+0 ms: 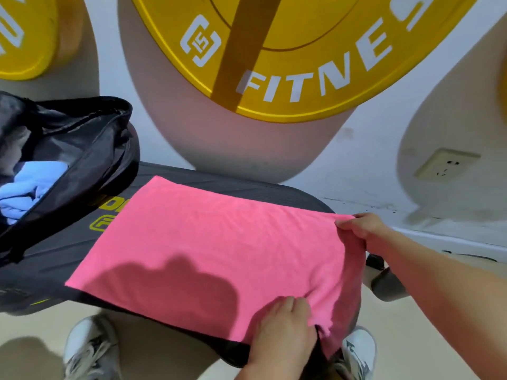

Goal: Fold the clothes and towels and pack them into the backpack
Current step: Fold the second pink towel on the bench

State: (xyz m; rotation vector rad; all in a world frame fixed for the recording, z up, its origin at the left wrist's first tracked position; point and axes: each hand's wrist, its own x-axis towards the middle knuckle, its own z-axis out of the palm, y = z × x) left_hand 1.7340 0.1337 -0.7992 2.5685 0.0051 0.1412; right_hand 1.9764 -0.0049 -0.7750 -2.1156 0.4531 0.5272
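A pink towel (208, 242) lies spread flat on a black padded bench (55, 259). My right hand (362, 226) pinches the towel's far right corner. My left hand (282, 325) grips the near right corner, where the cloth bunches and hangs over the bench edge. At the left stands a black backpack (90, 149), unzipped and gaping, with a light blue cloth (30, 185) and something grey inside.
A wall with a big yellow fitness disc (301, 64) rises right behind the bench. A wall socket (447, 163) sits low at the right. My two white shoes (87, 349) stand on the beige floor under the bench's near edge.
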